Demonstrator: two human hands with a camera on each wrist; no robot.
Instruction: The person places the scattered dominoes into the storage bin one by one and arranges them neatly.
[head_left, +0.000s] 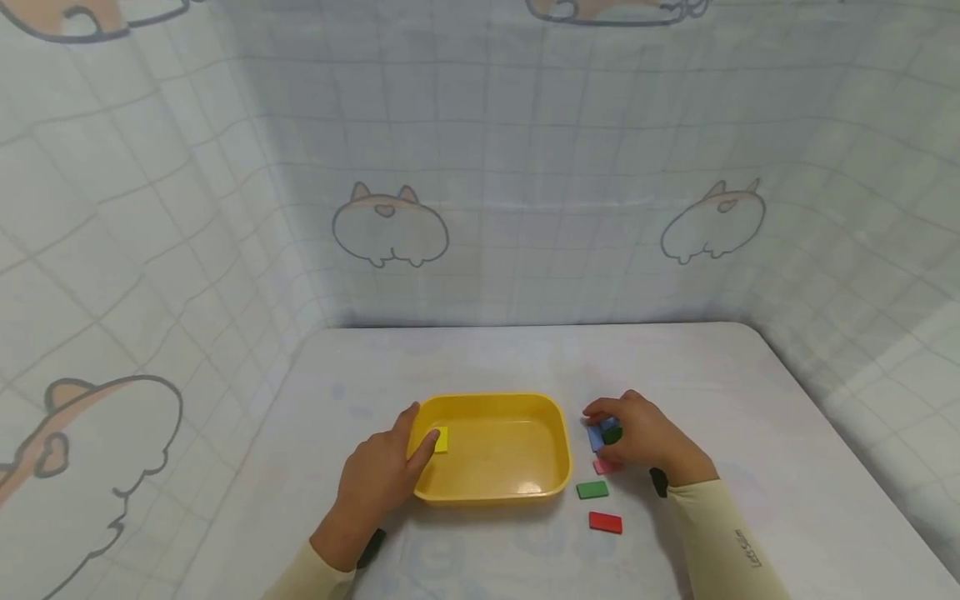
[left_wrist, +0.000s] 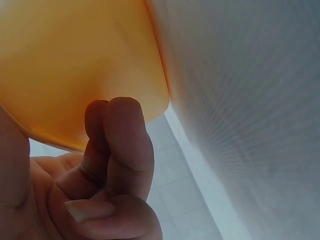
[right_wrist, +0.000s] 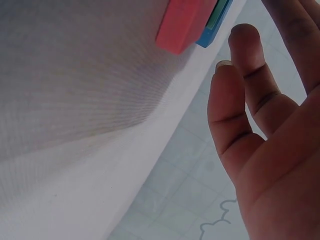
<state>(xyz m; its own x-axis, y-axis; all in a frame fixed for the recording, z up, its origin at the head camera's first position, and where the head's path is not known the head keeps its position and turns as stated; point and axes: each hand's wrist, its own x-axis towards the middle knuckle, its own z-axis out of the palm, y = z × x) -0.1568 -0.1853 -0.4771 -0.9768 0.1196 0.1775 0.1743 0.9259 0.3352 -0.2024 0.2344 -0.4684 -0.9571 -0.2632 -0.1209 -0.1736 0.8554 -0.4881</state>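
The background is filled by a pale cloth (head_left: pixel 487 167) printed with a grey grid and outlined animal figures, hung at the far, left and right sides. In front of it a white tabletop (head_left: pixel 675 358) with rounded far corners is seen. Near its middle is set a shallow, rectangular, glossy yellow tray (head_left: pixel 498 450) with rounded corners. Two cream sleeves are seen at the near edge, the right sleeve (head_left: pixel 723 542) being marked with dark lettering.

The tray is gripped at its left end by the left hand (head_left: pixel 375 479): the thumb is laid over the rim, and the other fingers are held along the outer wall. To the right of the tray, the right hand (head_left: pixel 641 433) is arched over a small cluster of blocks, its fingers bent; whether any block is pinched cannot be told.

Near the tray's right corner, a flat rectangular red block (head_left: pixel 605 522) is seen, placed nearest. Just beyond it a flat rectangular green block (head_left: pixel 592 490) is laid, and farther still a pinkish-red block (head_left: pixel 604 467), partly covered by the right hand. Under the fingers, a flat blue block (head_left: pixel 594 437) and a dark green piece (head_left: pixel 612 436) are glimpsed. Inside the tray, a bright yellow piece (head_left: pixel 442 439) is partly hidden by the left thumb.
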